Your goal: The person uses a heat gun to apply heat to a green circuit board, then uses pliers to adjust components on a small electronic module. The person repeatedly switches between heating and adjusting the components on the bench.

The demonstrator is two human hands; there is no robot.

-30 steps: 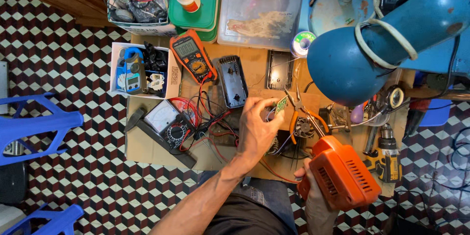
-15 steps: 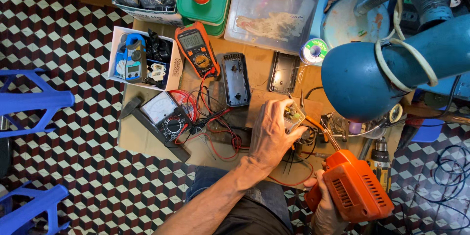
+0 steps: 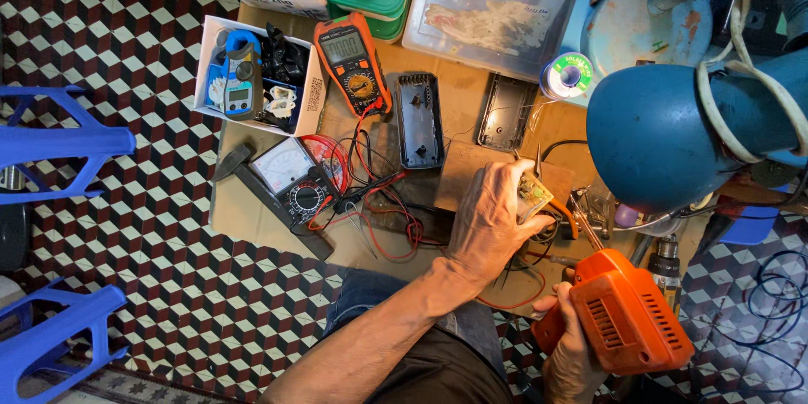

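Left of the left hand (image 3: 492, 219), red and black leads (image 3: 370, 202) tangle across the bench, with an analog meter (image 3: 295, 185) beyond them. Ahead of it lie two black case halves (image 3: 419, 118); bare wood shows between those and the fingers. The blue lamp (image 3: 665, 135) hangs close over the right side, crowding the room above the right hand (image 3: 572, 345) and its orange tool (image 3: 623, 320).

Glossy orange plastic drill (image 3: 623, 311), matt wooden table (image 3: 261, 219), clear plastic box (image 3: 492, 8)
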